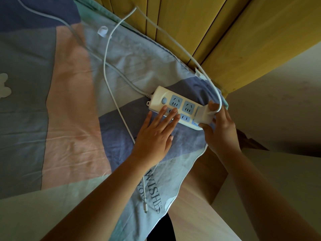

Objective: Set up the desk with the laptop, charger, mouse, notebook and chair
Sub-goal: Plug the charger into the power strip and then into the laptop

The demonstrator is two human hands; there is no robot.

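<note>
Bedsheet (73, 105) of wrinkled patchwork cotton carries a glossy white rounded power strip (166, 101). Left hand (154, 134) lies flat, fingers spread on its blue sockets. Right hand (220, 129) grips the boxy white charger (205, 115) at the strip's end, its thin cable (111, 94) looping across the sheet.

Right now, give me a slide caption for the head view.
Left hand steadies a power strip on the bedsheet while right hand grips the white charger.
</note>
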